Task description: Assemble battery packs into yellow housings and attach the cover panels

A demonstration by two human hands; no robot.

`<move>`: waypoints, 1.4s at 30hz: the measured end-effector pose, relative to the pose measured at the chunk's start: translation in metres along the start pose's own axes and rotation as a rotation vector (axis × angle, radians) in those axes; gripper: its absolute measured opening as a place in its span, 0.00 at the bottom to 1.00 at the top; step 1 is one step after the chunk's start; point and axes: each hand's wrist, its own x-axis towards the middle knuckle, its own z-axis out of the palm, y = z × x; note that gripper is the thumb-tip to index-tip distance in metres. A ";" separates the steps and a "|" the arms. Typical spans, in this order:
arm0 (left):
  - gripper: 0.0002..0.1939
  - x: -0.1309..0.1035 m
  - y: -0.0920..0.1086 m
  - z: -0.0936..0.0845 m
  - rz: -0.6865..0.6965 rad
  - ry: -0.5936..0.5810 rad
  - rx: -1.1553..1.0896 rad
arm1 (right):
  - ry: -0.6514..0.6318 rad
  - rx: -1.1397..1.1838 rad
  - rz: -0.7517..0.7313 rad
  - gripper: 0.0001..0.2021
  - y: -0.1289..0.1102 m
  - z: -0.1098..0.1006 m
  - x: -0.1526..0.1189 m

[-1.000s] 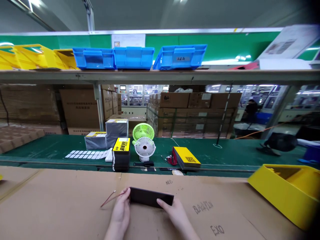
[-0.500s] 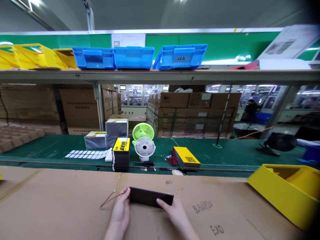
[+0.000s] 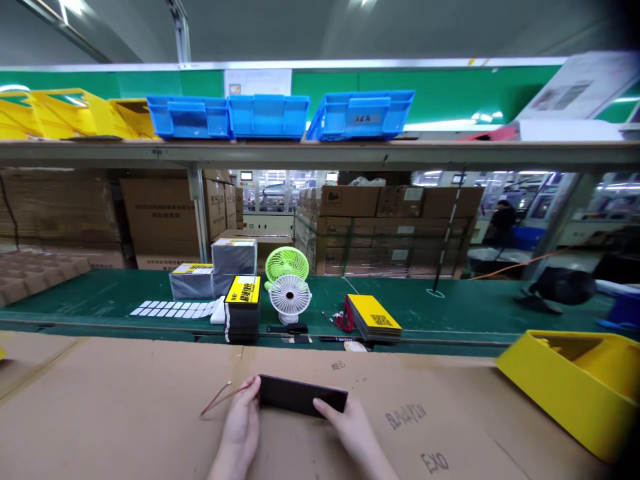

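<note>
Between my two hands is a flat black rectangular panel (image 3: 295, 395), tilted a little, over the cardboard-covered bench. My left hand (image 3: 243, 419) grips its left end, fingers closed around the edge. A thin red and dark wire (image 3: 216, 401) with a small white connector sticks out to the left past that hand. At the opposite end, my right hand (image 3: 350, 427) holds the panel with the thumb across its face; the other fingers are hidden behind it. The panel's back is out of sight.
Beyond the cardboard (image 3: 150, 400) stand a stack of yellow-topped black packs (image 3: 243, 310), a white fan (image 3: 290, 295), a green fan (image 3: 287, 262) and a pile of yellow panels (image 3: 374, 313) with red wires. A yellow bin (image 3: 565, 393) sits at right. Blue bins (image 3: 269, 117) line the shelf above.
</note>
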 end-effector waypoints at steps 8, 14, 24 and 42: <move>0.05 0.001 0.000 -0.001 0.009 0.009 -0.001 | -0.009 0.012 -0.012 0.17 0.000 0.000 0.001; 0.06 0.002 0.000 -0.002 0.006 0.007 0.010 | -0.034 0.019 0.001 0.18 0.001 0.001 0.002; 0.06 0.001 -0.001 -0.002 0.012 0.021 0.003 | -0.027 0.026 0.008 0.19 -0.005 0.000 -0.001; 0.05 0.001 0.000 0.000 0.004 0.025 -0.006 | -0.011 0.020 0.003 0.18 -0.001 0.000 0.001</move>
